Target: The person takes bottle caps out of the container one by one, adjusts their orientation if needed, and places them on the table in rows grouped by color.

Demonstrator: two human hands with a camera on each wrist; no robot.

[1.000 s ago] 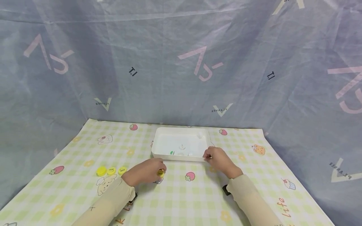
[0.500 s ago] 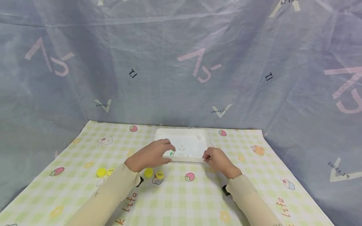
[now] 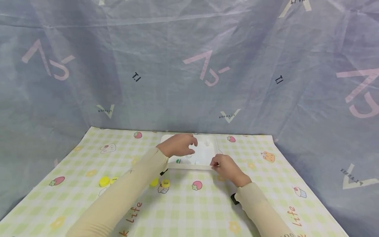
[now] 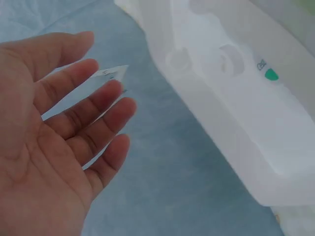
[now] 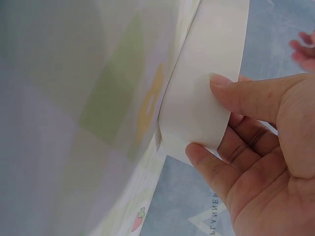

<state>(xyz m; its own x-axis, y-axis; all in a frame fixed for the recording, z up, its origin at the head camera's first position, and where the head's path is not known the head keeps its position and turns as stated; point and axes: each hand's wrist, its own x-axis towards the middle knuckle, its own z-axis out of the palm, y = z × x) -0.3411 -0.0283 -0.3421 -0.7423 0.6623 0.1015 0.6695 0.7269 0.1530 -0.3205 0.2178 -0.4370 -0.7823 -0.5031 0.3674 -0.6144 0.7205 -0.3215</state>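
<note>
Gripping the near right corner of a white plastic tray [image 3: 204, 166], the right hand [image 3: 225, 168] is seen just below the middle of the head view, thumb and fingers pinched over the tray's rim. In the right wrist view the thumb [image 5: 246, 96] is pressed flat on the tray's outer wall [image 5: 206, 83] while the fingers are curled beneath its corner. The tray is set at the far middle of a checked tablecloth [image 3: 207, 204] printed with strawberries and flowers, close to a grey-blue backdrop [image 3: 189, 65].

The left hand [image 3: 179, 145] is held above the tray's left half, empty, its fingers loosely spread and lightly bent; in the left wrist view the open palm [image 4: 44, 147] is shown beside the tray's moulded hollows, touching nothing. A small green mark [image 4: 270, 74] is visible inside the tray, along with pale small items too faint to be named.

The tray is judged light, thin-walled and rigid, with a smooth surface likely to slip; the rim at a corner is judged the surest hold. Four yellow bottle caps [image 3: 104, 181] are scattered on the cloth in the lower left of the head view.
</note>
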